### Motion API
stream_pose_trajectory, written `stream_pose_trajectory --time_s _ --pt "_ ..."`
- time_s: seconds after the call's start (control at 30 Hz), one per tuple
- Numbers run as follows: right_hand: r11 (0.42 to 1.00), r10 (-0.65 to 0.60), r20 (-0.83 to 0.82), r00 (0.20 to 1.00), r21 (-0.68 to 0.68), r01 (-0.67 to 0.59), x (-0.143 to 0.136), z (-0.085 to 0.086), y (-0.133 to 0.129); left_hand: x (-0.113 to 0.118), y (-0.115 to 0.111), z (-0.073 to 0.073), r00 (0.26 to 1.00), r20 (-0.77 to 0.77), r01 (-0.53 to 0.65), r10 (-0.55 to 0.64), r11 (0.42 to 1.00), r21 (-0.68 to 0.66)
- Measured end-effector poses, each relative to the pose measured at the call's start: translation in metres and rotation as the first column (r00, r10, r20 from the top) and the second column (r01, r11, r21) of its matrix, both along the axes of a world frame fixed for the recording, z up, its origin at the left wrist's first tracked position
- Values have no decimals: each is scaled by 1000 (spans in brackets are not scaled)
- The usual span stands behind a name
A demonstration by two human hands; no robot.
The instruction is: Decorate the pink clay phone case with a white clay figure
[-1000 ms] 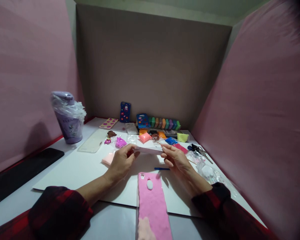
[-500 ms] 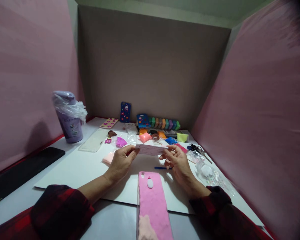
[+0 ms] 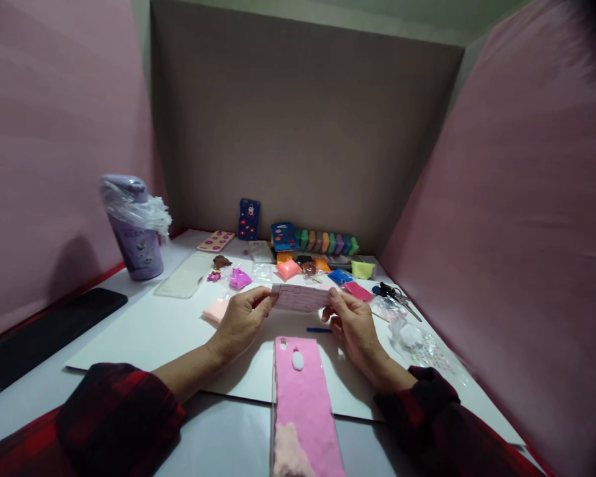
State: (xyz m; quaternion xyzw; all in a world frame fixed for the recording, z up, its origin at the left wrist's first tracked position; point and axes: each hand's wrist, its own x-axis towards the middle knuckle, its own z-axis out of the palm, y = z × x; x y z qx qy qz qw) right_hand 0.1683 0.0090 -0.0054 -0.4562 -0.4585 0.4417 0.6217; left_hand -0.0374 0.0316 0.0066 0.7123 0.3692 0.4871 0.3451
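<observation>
A small slip of lined paper (image 3: 302, 298) is stretched between my two hands above the white board (image 3: 169, 344). Its left end is pinched by the thumb and fingers of my left hand (image 3: 241, 321). My right hand (image 3: 352, 328) grips the other end between thumb and forefinger, the remaining fingers curled below. Under the paper, at the board's near edge, lies a phone case (image 3: 308, 397) coated in pink clay, with a white oval near its top and a beige patch lower down. A blue stick-like tool (image 3: 318, 330) rests by my right hand.
Packets of coloured clay (image 3: 288, 268) spread across the back. Decorated phone cases (image 3: 249, 220) stand or lie behind them. A purple bottle (image 3: 136, 232) is at left, above a black flat object (image 3: 54, 338). Keys (image 3: 396, 299) and a bag of beads (image 3: 422, 348) lie right.
My right thumb and forefinger have closed more firmly on the paper's right end, and the paper tilts slightly more toward me. The view has shifted a little.
</observation>
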Motion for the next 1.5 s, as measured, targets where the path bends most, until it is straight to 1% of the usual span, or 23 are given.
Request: stream_pose_trajectory --time_s 0.3,0.53,0.8,1.2,1.37,1.5 --pt "998 -6 31 999 60 5 4 -3 4 -1 2 -4 1000 12 12 -12 1000 6" --pt "993 -57 4 998 102 56 7 -2 4 -1 2 -6 1000 -7 -7 7 1000 -1" --pt "985 -40 31 999 168 34 3 -1 4 -2 3 -6 1000 -10 -12 12 1000 11" --pt "971 -139 79 987 205 120 3 -1 3 -2 1 -4 999 -26 -17 18 999 39" --pt "958 -171 149 974 255 129 4 -5 5 -1 2 -4 998 -32 -48 50 997 60" --pt "944 -178 284 942 321 82 7 -10 7 -2 1 -3 991 -79 -107 112 992 65"
